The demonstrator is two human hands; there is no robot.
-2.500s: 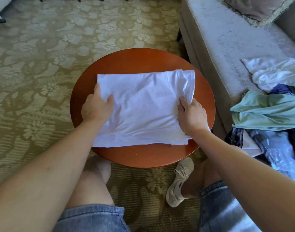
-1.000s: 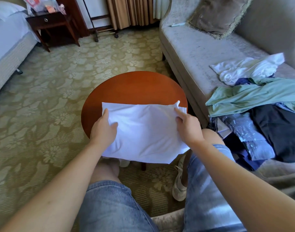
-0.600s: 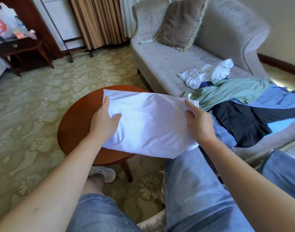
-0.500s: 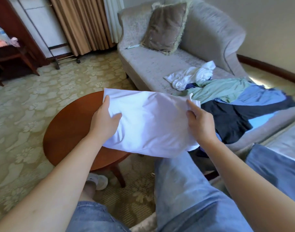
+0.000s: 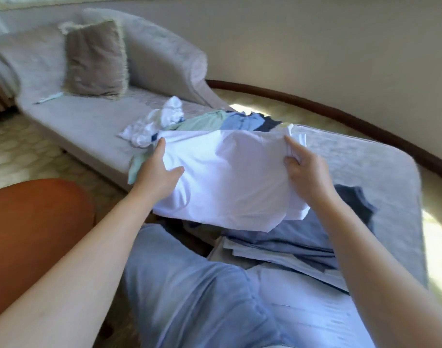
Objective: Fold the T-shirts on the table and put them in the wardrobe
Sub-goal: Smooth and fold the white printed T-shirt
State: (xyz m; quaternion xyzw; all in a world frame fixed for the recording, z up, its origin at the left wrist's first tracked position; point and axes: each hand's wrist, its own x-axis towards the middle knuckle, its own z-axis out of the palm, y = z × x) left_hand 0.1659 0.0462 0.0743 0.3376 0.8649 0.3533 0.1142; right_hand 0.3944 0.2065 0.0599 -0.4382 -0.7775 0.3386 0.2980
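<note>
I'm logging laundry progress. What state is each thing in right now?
white T-shirt: folded, in the air, held at both ends.
left hand: grips its left edge.
right hand: grips its right edge.
clothes pile: crumpled, unfolded, on the sofa.
folded stack: lies flat on the grey seat.

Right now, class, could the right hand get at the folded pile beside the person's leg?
Probably, once freed. The right hand grips the white T-shirt, shared with the left hand. The folded pile lies close below it, and only that shirt hangs between them.
</note>
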